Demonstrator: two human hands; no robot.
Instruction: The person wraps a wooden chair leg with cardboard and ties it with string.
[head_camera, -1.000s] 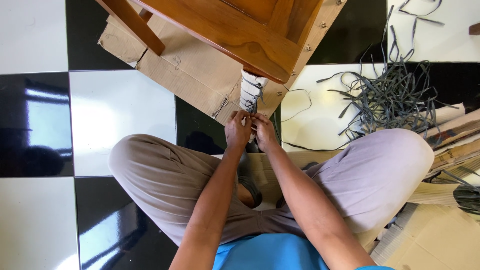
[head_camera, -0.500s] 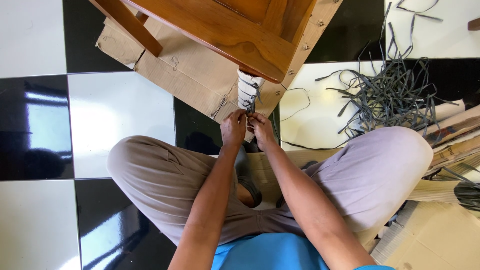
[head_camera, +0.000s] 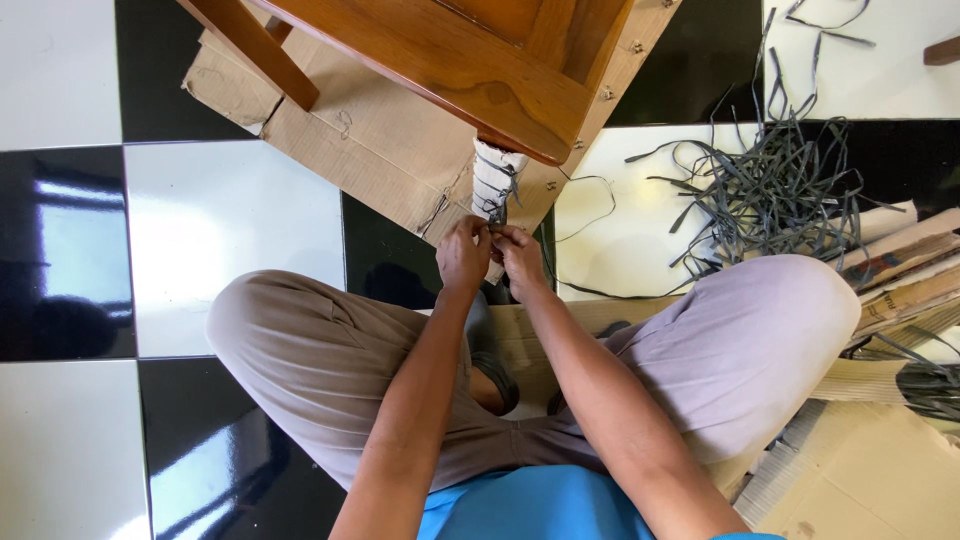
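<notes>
I sit cross-legged on a black and white tiled floor. A wooden chair (head_camera: 470, 50) stands in front of me on a sheet of cardboard (head_camera: 340, 130). One chair leg (head_camera: 495, 175) is wrapped in white padding with a dark grey strap around it. My left hand (head_camera: 463, 252) and my right hand (head_camera: 520, 258) meet at the bottom of that leg. Both pinch the ends of the dark strap (head_camera: 500, 205) between their fingertips. The strap's knot is hidden behind my fingers.
A tangled heap of dark grey straps (head_camera: 770, 190) lies on the floor to the right. Flattened cardboard pieces (head_camera: 900, 270) are stacked at the right edge and under my right knee. Another chair leg (head_camera: 250, 45) stands at the upper left.
My hands have stayed at the wrapped leg, shifting slightly down and to the left while working the strap. The chair has not moved.
</notes>
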